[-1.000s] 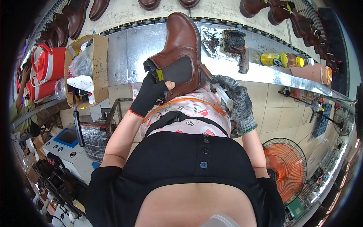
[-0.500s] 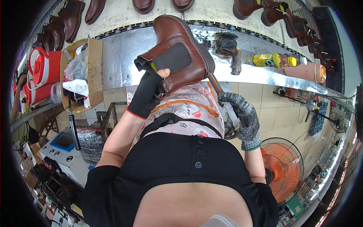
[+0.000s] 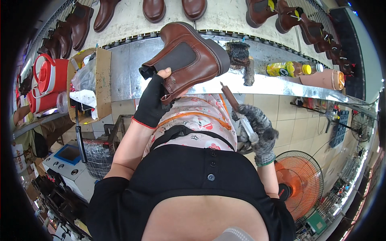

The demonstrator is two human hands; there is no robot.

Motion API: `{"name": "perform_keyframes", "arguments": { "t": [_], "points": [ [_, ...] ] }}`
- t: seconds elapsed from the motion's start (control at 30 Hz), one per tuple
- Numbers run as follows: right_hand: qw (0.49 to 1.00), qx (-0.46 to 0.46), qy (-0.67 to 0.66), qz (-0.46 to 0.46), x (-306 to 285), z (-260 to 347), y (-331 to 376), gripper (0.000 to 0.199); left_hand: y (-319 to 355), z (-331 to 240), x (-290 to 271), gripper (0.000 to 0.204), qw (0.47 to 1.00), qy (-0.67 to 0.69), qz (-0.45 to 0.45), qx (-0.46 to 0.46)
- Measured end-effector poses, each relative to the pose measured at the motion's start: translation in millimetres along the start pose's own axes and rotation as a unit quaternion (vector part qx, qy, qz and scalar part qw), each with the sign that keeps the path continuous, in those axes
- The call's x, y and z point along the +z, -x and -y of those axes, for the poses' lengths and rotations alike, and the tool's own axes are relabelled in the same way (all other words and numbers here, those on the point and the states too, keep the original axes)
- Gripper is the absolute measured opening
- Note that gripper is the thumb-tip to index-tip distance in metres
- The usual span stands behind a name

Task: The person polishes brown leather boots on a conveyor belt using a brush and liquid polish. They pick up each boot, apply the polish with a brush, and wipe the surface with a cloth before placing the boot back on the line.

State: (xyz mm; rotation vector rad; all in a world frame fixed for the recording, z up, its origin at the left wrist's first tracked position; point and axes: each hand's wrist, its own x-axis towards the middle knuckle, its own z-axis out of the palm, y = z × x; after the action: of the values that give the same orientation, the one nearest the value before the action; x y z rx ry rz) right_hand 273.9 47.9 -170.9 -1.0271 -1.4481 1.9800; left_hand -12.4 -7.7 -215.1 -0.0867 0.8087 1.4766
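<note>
A brown leather ankle boot with dark elastic side panels is held over the metal ledge, tilted, its dark sole facing right. My left hand, in a black fingerless glove, is closed on the boot's upper shaft, thumb on the outside near the opening. My right hand, in a grey knitted glove, is closed round a slim brown pointed tool with a clear plastic rear part. The tool's tip points up toward the boot's heel and stands apart from it.
On the metal ledge lie a blackened block, a grey stick-like piece and bottles. Several boots stand on the conveyor behind. A cardboard box is at left, an orange fan at lower right.
The tool in my right hand has come away from the boot's heel, downward. The boot has turned slightly in my left hand and sits a little lower in view.
</note>
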Motion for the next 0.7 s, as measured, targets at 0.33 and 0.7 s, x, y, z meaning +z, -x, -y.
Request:
{"name": "perform_keyframes", "arguments": {
  "t": [0.33, 0.7],
  "points": [
    [0.988, 0.059, 0.008, -0.144, -25, -91, -67, 0.059, -17, -29, 29, 0.044, 0.990, -0.139, 0.012, 0.023],
    [0.971, 0.061, 0.093, -0.214, -23, -157, -103, 0.045, -245, -95, 106, 0.036, 0.944, -0.307, 0.110, 0.050]
  ]
}}
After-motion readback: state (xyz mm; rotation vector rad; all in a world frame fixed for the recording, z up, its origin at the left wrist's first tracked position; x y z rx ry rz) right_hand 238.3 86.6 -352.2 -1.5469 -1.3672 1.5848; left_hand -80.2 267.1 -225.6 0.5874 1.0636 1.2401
